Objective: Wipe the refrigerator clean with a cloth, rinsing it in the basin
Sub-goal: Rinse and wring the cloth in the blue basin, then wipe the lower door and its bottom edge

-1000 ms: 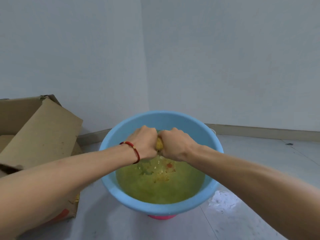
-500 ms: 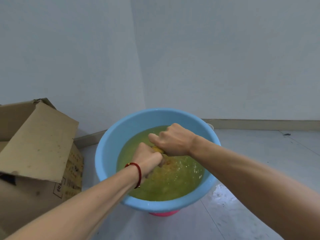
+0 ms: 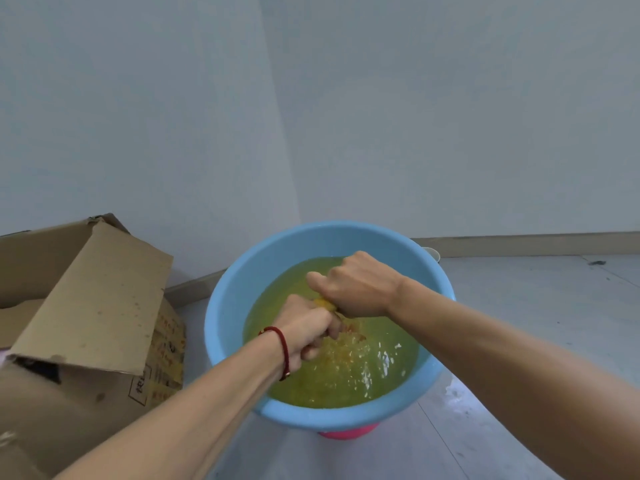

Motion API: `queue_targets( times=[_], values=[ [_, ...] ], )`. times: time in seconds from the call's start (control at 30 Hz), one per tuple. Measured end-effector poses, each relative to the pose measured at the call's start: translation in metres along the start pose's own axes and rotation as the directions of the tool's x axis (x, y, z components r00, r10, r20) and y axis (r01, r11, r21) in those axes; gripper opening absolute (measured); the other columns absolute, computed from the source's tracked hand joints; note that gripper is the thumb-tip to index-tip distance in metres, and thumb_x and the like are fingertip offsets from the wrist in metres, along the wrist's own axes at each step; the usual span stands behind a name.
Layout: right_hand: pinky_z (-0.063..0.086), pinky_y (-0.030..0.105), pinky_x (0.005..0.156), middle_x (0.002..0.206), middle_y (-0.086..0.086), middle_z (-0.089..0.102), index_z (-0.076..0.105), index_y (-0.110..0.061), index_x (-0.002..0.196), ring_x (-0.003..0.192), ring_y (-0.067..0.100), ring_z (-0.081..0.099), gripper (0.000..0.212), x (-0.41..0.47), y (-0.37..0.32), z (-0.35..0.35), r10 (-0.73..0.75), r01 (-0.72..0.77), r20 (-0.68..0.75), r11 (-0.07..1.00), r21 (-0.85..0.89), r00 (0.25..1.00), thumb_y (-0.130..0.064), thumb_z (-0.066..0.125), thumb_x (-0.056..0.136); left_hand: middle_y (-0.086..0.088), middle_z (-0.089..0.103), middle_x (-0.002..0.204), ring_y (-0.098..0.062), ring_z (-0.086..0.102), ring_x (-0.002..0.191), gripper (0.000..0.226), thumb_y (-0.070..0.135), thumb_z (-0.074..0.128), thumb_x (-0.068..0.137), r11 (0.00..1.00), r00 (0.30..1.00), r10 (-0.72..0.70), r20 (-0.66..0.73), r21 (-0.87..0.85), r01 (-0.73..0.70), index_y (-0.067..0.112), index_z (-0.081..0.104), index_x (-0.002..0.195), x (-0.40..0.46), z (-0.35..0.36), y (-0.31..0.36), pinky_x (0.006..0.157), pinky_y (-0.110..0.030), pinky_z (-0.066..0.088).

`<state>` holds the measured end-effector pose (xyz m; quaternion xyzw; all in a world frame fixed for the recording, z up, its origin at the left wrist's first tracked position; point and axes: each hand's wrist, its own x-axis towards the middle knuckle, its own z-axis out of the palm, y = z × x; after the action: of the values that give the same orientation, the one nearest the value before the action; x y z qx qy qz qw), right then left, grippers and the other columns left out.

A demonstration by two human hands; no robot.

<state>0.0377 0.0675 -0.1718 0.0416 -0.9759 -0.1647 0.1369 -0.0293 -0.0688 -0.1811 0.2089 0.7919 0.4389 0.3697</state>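
Observation:
A light blue basin (image 3: 228,296) holds murky yellow-green water and sits on a pink base (image 3: 348,434). Over the water, both my hands grip a twisted yellow cloth (image 3: 325,303), of which only a small piece shows between the fists. My left hand (image 3: 306,327), with a red cord at the wrist, holds the nearer end. My right hand (image 3: 356,285) holds the farther end, slightly higher. Drops splash on the water below the cloth. The refrigerator is not in view.
An open cardboard box (image 3: 90,306) stands on the floor just left of the basin. Pale walls meet in a corner behind it. A wet patch (image 3: 457,389) lies on the grey floor at the basin's right. A small white cup rim (image 3: 432,252) peeks from behind the basin.
My hands went from level, side by side above the basin, to a twisted hold with the left lower and nearer. Water now drips and ripples under the cloth.

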Motion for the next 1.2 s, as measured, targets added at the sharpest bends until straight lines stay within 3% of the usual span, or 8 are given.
queue_targets(
  times=[0.07, 0.23, 0.4, 0.53, 0.63, 0.87, 0.97, 1.2],
  values=[
    [0.003, 0.024, 0.044, 0.05, 0.0, 0.044, 0.049, -0.013, 0.081, 0.041, 0.027, 0.02, 0.031, -0.006, 0.005, -0.011, 0.103, -0.103, -0.001, 0.995, -0.007, 0.995, -0.018, 0.074, 0.064, -0.009, 0.041, 0.054, -0.016, 0.024, 0.038, 0.008, -0.005, 0.066, 0.068, 0.989, 0.997, 0.064, 0.045, 0.132, -0.07, 0.002, 0.068, 0.072, 0.005, 0.0, 0.013, 0.044, -0.02, 0.019],
    [0.036, 0.035, 0.056, 0.093, -0.005, 0.052, 0.048, -0.024, 0.096, 0.086, 0.026, 0.059, 0.03, -0.074, 0.043, -0.047, 0.443, -0.514, 0.308, 0.833, 0.207, 0.842, -0.043, 0.07, 0.087, 0.0, 0.055, 0.067, -0.017, 0.045, 0.055, 0.021, 0.017, 0.079, 0.069, 0.884, 0.905, 0.259, 0.338, 0.294, -0.363, 0.011, 0.071, 0.087, 0.014, 0.034, 0.072, 0.053, -0.03, 0.039],
    [0.057, 0.035, 0.064, 0.09, 0.001, 0.069, 0.062, -0.021, 0.099, 0.077, 0.022, 0.067, 0.04, -0.219, 0.084, -0.099, 0.614, -0.83, 0.583, 0.244, 0.501, 0.533, -0.043, 0.088, 0.078, -0.006, 0.073, 0.093, -0.011, 0.066, 0.076, 0.037, 0.019, 0.083, 0.085, 0.69, 0.6, 0.477, 0.642, 0.149, -0.709, 0.017, 0.072, 0.12, 0.0, 0.13, 0.139, 0.068, -0.026, 0.059],
    [0.056, 0.036, 0.078, 0.097, 0.011, 0.074, 0.069, -0.008, 0.113, 0.083, 0.022, 0.067, 0.045, -0.375, 0.071, -0.144, 0.613, -0.715, 0.694, -0.283, 0.64, 0.378, -0.049, 0.068, 0.095, 0.005, 0.074, 0.11, -0.013, 0.069, 0.104, 0.042, 0.02, 0.089, 0.077, 0.47, 0.285, 0.588, 0.757, -0.032, -0.882, 0.03, 0.076, 0.115, -0.037, 0.259, 0.167, 0.092, -0.038, 0.057],
    [0.054, 0.041, 0.09, 0.119, 0.02, 0.073, 0.062, -0.006, 0.131, 0.101, 0.032, 0.072, 0.06, -0.46, 0.03, -0.168, 0.705, -0.536, 0.681, -0.505, 0.677, 0.196, -0.057, 0.044, 0.104, 0.002, 0.074, 0.116, -0.018, 0.068, 0.111, 0.042, 0.008, 0.084, 0.081, 0.552, 0.164, 0.59, 0.791, -0.247, -0.797, 0.026, 0.076, 0.118, -0.084, 0.345, 0.167, 0.098, -0.034, 0.054],
    [0.054, 0.051, 0.106, 0.127, -0.001, 0.073, 0.059, -0.033, 0.139, 0.114, 0.023, 0.072, 0.038, -0.575, -0.089, -0.222, 0.852, -0.437, 0.426, -0.523, 0.732, -0.306, -0.047, 0.059, 0.103, -0.007, 0.058, 0.133, -0.017, 0.074, 0.103, 0.084, 0.002, 0.079, 0.085, 0.729, -0.002, 0.419, 0.908, -0.337, -0.596, 0.033, 0.04, 0.153, -0.215, 0.48, 0.136, 0.09, -0.032, 0.057],
    [0.055, 0.052, 0.104, 0.121, 0.0, 0.075, 0.059, -0.034, 0.137, 0.11, 0.018, 0.072, 0.042, -0.595, -0.124, -0.235, 0.823, -0.412, 0.396, -0.552, 0.725, -0.406, -0.041, 0.071, 0.097, -0.003, 0.058, 0.132, -0.012, 0.067, 0.106, 0.083, 0.008, 0.082, 0.084, 0.58, -0.021, 0.435, 0.9, -0.298, -0.758, 0.026, 0.039, 0.153, -0.255, 0.497, 0.128, 0.077, -0.022, 0.058],
    [0.06, 0.041, 0.093, 0.111, 0.0, 0.077, 0.054, -0.034, 0.129, 0.105, 0.015, 0.074, 0.042, -0.638, -0.192, -0.283, 0.823, -0.384, 0.293, -0.502, 0.775, -0.486, -0.035, 0.076, 0.094, 0.005, 0.072, 0.102, -0.006, 0.069, 0.101, 0.062, -0.004, 0.079, 0.081, 0.325, -0.338, 0.532, 0.776, -0.556, -0.765, 0.028, 0.061, 0.132, -0.344, 0.512, 0.105, 0.086, -0.021, 0.059]
  ],
)
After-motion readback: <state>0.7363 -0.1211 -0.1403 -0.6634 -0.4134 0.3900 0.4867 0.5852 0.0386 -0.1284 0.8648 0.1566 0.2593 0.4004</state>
